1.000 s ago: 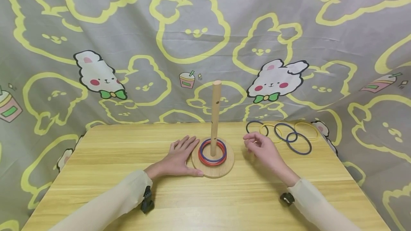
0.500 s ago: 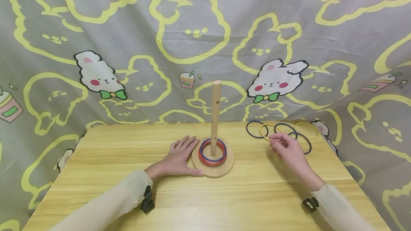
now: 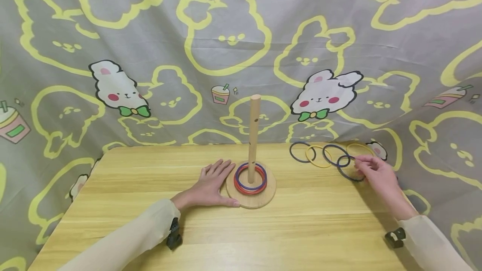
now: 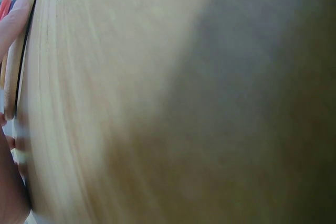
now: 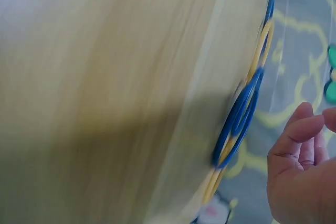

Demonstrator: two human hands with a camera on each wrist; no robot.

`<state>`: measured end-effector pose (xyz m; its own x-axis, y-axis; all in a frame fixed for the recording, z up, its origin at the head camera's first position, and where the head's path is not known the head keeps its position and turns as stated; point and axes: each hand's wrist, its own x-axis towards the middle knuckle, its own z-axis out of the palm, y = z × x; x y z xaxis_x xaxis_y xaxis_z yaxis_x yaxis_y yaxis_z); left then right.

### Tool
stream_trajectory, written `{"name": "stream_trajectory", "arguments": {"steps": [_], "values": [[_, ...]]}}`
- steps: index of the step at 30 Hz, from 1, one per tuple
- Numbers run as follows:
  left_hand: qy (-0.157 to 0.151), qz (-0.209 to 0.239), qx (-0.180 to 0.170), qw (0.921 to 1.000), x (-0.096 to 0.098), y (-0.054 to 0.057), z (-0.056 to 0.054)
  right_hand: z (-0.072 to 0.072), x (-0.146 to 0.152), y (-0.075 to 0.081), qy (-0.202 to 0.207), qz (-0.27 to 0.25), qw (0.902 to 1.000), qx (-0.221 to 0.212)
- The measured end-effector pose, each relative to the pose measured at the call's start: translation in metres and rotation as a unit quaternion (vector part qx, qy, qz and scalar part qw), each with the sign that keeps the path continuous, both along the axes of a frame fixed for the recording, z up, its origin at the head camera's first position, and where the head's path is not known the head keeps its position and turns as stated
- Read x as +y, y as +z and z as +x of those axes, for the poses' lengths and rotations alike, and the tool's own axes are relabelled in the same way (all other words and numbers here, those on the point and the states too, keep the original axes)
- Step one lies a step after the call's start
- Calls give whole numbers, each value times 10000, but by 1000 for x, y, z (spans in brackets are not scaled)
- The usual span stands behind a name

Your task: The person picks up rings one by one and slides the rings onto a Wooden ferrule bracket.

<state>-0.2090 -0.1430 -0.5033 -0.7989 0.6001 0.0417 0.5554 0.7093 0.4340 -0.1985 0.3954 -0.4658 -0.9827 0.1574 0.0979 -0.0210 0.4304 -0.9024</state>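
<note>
My left hand [image 3: 211, 185] rests around the left edge of a round wooden base [image 3: 260, 200], thumb spread toward its front. From the base rises an upright wooden peg [image 3: 254, 137]. A blue ring [image 3: 250, 189] lies over red ring stock [image 3: 245, 193] around the peg's foot. My right hand [image 3: 382, 181] hovers at the nearest loose blue ring [image 3: 342, 175], its fingers loosely bent and covering that ring's right side. In the right wrist view, the right hand [image 5: 302, 166] appears apart from the rings, with nothing visible between thumb and fingers.
Beside that ring lie another blue ring [image 3: 329, 162], a yellow ring [image 3: 320, 167], a dark blue ring [image 3: 296, 159] and a second yellow ring [image 3: 359, 144], some overlapping. A patterned curtain [image 3: 150, 32] hangs behind the wooden table [image 3: 286, 237].
My right hand has moved right, from beside the peg's base past the dark blue and yellow rings to the nearest blue ring. The left hand stays on the base.
</note>
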Motion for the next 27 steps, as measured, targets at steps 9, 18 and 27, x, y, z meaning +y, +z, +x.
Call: {"name": "stream_trajectory", "arguments": {"steps": [9,18,27], "values": [[-10,-45,-6,10000,0,0,-1,1,38,-10,-267,340,9984,-356],[26,-35,-23,10000,0,-2,-1,-2,49,-12,-135,1509,9861,-686],[26,-45,-14,10000,1,-1,0,-4,53,-8,76,2039,9723,-1140]]}}
